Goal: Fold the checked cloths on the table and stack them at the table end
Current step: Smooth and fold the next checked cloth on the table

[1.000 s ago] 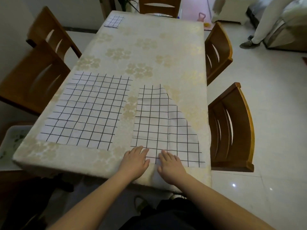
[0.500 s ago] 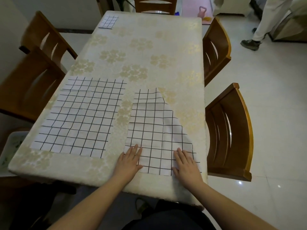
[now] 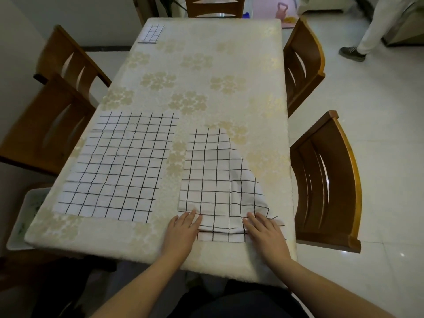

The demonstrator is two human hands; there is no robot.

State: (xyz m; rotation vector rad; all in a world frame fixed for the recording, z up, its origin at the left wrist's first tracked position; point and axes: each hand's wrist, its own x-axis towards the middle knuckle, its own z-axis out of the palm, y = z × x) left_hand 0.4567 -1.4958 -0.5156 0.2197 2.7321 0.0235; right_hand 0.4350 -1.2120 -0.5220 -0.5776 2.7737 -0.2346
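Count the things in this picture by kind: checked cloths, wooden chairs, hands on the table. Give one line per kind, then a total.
Checked cloths: 3 (flat cloth, half-folded cloth, folded cloth)
Wooden chairs: 5 (two left, two right, one at the table end)
Hands: 2 (left, right)
Total: 10

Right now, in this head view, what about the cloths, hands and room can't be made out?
- Folded cloth at the far table end: too small to count layers.
- Half-folded cloth: its near corners lie under the left hand and right hand; the grip there is unclear.
- White tray: mostly behind the table.
- Standing person: cut off by the frame's top-right edge.
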